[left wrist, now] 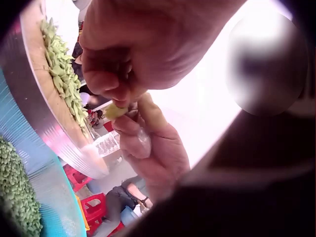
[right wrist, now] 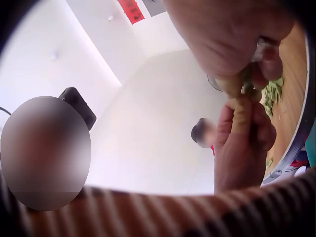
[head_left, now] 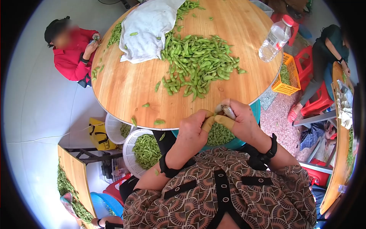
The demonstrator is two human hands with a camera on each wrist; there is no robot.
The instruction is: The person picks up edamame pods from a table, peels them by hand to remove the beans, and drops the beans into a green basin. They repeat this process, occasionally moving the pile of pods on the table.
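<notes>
Over the turquoise basin my two hands meet, thumb tips close together, at the table's near edge. My left hand and right hand pinch a green soybean pod between them, mostly covered by the fingers. Yellowish covers wrap both thumbs, and a whitish wrap shows on a right finger. Shelled green beans lie in the basin below. A pile of unshelled pods spreads across the round wooden table ahead.
A white cloth covers some pods at the back left. At the right edge stands a plastic bottle. White baskets stand below left, and a yellow crate and red stools to the right. A person in red sits left.
</notes>
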